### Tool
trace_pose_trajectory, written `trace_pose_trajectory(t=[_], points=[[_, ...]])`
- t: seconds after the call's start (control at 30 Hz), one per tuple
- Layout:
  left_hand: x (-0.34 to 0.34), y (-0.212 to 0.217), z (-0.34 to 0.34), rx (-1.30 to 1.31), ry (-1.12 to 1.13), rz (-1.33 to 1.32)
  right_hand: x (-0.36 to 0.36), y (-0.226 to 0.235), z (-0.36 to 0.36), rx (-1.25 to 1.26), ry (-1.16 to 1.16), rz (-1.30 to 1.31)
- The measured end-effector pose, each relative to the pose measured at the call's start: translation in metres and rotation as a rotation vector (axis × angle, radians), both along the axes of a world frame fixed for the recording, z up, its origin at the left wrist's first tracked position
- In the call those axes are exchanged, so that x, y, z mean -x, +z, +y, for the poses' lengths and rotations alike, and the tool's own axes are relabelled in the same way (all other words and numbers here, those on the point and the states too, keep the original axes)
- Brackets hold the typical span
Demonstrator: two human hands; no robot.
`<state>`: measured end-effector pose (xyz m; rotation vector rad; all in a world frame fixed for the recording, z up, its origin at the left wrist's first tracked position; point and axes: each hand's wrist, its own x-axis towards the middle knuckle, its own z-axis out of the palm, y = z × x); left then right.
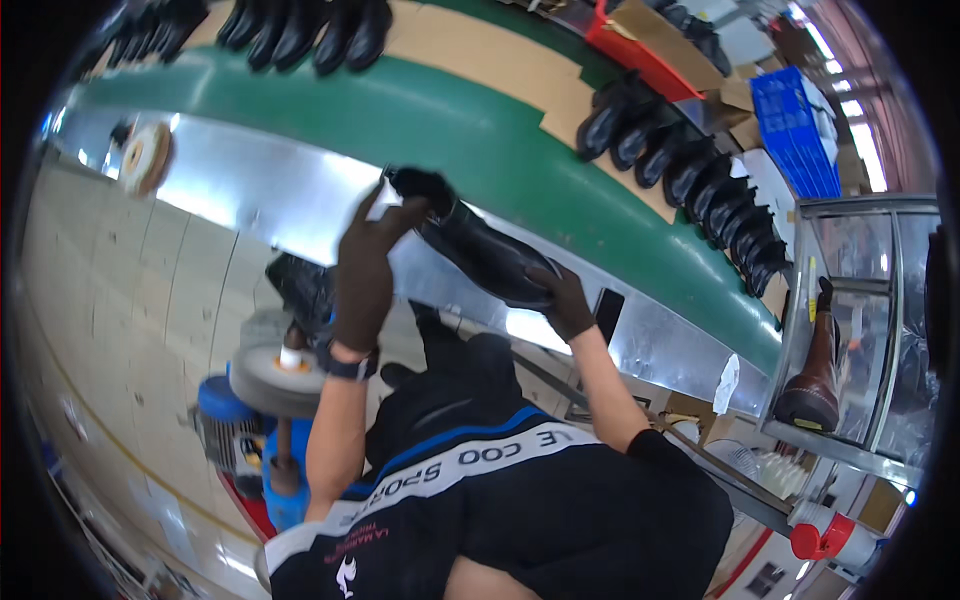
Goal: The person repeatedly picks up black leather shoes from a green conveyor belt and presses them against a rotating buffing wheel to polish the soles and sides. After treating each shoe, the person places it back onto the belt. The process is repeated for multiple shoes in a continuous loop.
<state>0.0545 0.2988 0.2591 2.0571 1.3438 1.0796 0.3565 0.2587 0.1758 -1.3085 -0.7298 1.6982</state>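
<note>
A shiny black ankle boot (485, 250) is held on its side over the metal strip at the bench's near edge. Its opening points to the upper left and its toe to the lower right. My left hand (370, 255), in a dark brown glove, grips the boot by the edge of its shaft. The matching glove covers my right hand (568, 302), which is closed around the toe end. The fingertips under the boot are partly hidden.
Rows of black boots (655, 150) stand on cardboard along the green bench (300, 115). A buffing wheel on a machine (275, 378) stands by my left forearm. A brown boot (812, 375) sits in a metal-framed rack at the right. A round pad (146, 158) lies far left.
</note>
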Motion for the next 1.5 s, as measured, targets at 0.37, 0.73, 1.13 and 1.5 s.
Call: trace_pose_trajectory(t=[0.37,0.73,1.13,1.5], points=[[0.035,-0.025,-0.057,0.431,0.600,-0.225,-0.071,-0.152,0.377,-0.066,-0.817,0.697],[0.004,-0.075,-0.146,0.914,0.884,-0.862,-0.056,-0.165,0.280,-0.008,-0.297,-0.771],[0.018,-0.092,-0.185,0.936,0.470,-0.496,-0.060,-0.106,0.009,-0.068,0.599,-1.387],[0.073,-0.157,-0.368,0.775,0.393,0.071,-0.038,-0.113,0.011,-0.057,0.706,-1.384]])
